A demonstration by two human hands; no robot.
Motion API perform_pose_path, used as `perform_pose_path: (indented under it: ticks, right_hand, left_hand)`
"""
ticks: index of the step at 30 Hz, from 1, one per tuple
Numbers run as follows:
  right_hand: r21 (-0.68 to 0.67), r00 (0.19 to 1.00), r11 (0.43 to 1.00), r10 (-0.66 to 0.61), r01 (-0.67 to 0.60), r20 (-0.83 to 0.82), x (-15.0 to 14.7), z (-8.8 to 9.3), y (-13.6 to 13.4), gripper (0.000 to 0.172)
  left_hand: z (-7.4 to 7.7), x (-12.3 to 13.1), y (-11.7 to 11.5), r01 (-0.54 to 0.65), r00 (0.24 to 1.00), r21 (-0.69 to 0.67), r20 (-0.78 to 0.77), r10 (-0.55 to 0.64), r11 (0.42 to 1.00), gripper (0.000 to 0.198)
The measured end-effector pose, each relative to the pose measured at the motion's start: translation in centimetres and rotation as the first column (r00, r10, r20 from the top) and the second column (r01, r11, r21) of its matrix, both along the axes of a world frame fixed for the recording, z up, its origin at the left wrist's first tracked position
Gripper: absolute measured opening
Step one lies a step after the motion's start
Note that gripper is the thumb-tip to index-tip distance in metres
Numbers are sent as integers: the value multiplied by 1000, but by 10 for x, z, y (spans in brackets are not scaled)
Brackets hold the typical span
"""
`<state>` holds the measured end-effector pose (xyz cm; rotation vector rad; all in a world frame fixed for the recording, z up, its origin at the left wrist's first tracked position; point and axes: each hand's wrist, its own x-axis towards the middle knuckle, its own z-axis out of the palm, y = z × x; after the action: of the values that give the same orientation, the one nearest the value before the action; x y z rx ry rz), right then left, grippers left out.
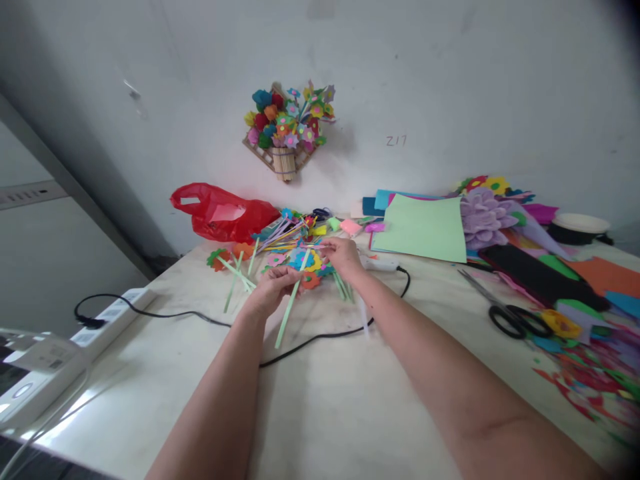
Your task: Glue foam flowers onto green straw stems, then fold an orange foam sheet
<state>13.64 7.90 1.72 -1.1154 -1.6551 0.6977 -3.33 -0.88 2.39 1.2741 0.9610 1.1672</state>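
Note:
My left hand point(274, 288) is closed in a pinch on a pale green strip point(286, 323), which slants up between my two hands. Just to the right and a little higher, my right hand point(344, 259) has its fingertips pressed together near the strip's top end; what they hold is too small to make out. Blue and yellow scalloped flowers point(314, 260) lie behind my hands. Flowers on green strips point(227, 267) rest left of my left hand. Below my right hand, a glue gun point(380, 265) lies partly hidden by my arm.
A black cable point(320, 337) crosses the table under my forearms from a power strip point(113, 317). Scissors point(513, 317), a dark phone point(540, 273) and coloured scraps point(590, 373) lie at right. Coloured sheets point(425, 227) and a red bag point(220, 213) stand behind.

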Motion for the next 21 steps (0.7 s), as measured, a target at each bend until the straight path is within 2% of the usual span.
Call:
perform_pose_path:
  ticks: [4, 7, 9, 12, 14, 16, 18, 21]
  right_hand:
    - [-55, 993, 997, -58, 52, -101, 4, 3, 0, 15]
    - [-94, 990, 992, -96, 87, -100, 4, 2, 2, 19]
    - [-142, 996, 989, -57, 47, -67, 2, 2, 0, 23]
    - [-172, 984, 975, 159, -144, 79, -4, 6, -9, 24]
    - [-119, 926, 961, 274, -251, 261, -8, 13, -18, 18]
    - [-14, 886, 969, 231, -246, 401, -13, 20, -27, 16]
    - [63, 877, 971, 180, -231, 445, -16, 27, -36, 18]
    - [-6, 823, 962, 235, -271, 517, -21, 33, -46, 26]
  left_hand:
    - [-2, -2, 4, -121, 992, 64, -16, 122, 991, 26]
    - [-4, -3, 7, -270, 963, 144, 23, 269, 952, 26]
    - [-4, -4, 9, -349, 937, 183, 47, 347, 919, 25]
    - [-4, -5, 11, -447, 894, 205, 60, 444, 871, 26]
    - [-3, -6, 11, -504, 863, 210, 67, 502, 838, 27]
    - [-3, -7, 12, -544, 838, 210, 84, 539, 813, 28]
    - [-2, -7, 12, -572, 819, 204, 103, 564, 794, 28]
    - [-2, -8, 13, -611, 791, 197, 131, 597, 767, 28]
